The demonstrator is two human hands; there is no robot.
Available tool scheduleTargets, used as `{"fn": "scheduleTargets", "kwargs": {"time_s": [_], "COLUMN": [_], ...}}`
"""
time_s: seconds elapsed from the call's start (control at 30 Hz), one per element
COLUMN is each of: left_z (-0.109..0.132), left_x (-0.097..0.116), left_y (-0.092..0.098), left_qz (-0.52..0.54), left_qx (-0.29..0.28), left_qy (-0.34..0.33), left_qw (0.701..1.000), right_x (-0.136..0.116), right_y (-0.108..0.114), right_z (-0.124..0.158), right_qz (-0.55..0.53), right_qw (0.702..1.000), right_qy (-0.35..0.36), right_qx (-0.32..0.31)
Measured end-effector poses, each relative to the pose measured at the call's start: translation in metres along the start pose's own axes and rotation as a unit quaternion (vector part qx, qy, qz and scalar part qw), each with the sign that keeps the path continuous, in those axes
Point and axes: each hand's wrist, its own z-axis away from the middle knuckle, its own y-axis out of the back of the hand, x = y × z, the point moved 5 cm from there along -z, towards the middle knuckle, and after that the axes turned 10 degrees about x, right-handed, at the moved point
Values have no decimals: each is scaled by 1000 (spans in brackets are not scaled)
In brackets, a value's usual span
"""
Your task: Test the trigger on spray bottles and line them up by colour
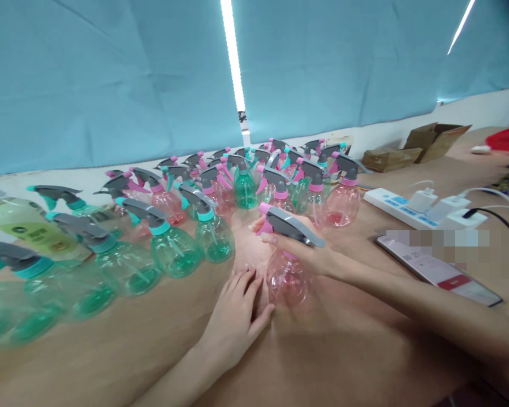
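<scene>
As the right hand (302,251) grips the upright pink spray bottle (287,278), its nozzle (263,219) points at 10 o'clock; the left hand (233,319) lies open.

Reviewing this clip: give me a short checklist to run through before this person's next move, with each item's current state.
Grip: ok. The right hand holds a pink spray bottle at its neck, below the grey trigger head.
Left hand: ok. The left hand lies open on the tan table top beside the bottle, holding nothing.
Head seated: cannot tell. Fingers largely hide the pink collar.
Clearance: ok. The nearest green spray bottle stands apart from the held bottle.
Contents of the held bottle: cannot tell. The tinted plastic hides any liquid.
</scene>
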Motion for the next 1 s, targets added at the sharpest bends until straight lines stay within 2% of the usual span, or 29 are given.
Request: {"fn": "scheduleTargets", "kwargs": {"time_s": [0.2, 1.0], "left_z": [-1, 1], "left_x": [1, -1], "left_y": [2, -1], "left_qz": [-1, 2], "left_qx": [-4, 15], "left_qy": [0, -3], "left_qw": [1000, 1000], "right_x": [1, 3], "right_y": [1, 0], "right_z": [1, 1], "right_qz": [0, -34], "right_qw": [1000, 999], "right_qy": [-10, -16], "right_qx": [17, 13]}}
